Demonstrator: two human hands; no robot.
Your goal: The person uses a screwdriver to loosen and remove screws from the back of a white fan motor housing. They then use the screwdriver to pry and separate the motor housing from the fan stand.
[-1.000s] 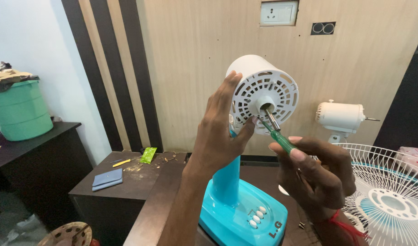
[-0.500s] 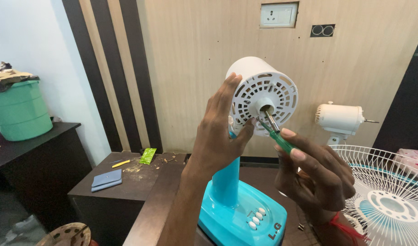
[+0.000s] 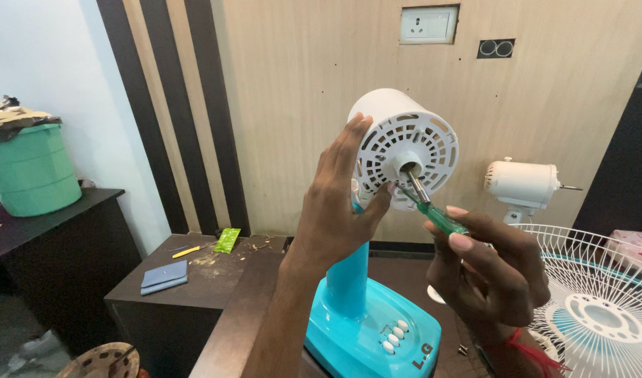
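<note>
a green bucket [image 3: 28, 170] stands on a dark cabinet [image 3: 51, 224] at the far left, filled to the top with brown cardboard scraps [image 3: 13, 115] that stick out above its rim. in the middle, the left hand [image 3: 338, 203] is raised upright, palm against the side of a white motor housing [image 3: 405, 143], fingers spread and pressed along its edge, thumb hooked under its vented face, so it grips the housing. the housing sits atop a turquoise fan stand [image 3: 370, 322] on a brown table [image 3: 244, 308], its metal shaft pointing toward the camera. the right hand [image 3: 489, 269] is curled closed around a green-handled screwdriver [image 3: 433, 210], whose tip meets the vented face just beside the shaft. a white fan grille [image 3: 601, 301] lies at the right, a second white motor [image 3: 522, 183] behind it.
</note>
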